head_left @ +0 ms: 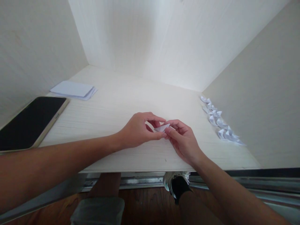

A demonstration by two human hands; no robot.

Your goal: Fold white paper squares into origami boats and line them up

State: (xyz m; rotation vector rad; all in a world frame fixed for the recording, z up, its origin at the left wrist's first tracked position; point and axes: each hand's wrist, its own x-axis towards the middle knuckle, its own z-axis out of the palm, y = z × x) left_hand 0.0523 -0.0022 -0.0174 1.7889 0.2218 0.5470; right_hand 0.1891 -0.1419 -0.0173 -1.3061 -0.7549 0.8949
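Observation:
A small folded piece of white paper (161,127), roughly triangular, is held between both hands just above the pale board near its front edge. My left hand (142,128) comes from the left, its thumb and fingers closed around the paper's side. From the right, my right hand (181,139) pinches the other end between thumb and fingers. The fingertips of the two hands meet at the paper and hide part of its folds.
A stack of white paper sheets (72,89) lies at the back left, behind a dark-screened tablet or phone (32,120). Several small folded paper boats (222,123) line the right wall (262,87). The board's front edge (140,170) runs above my legs and a shoe.

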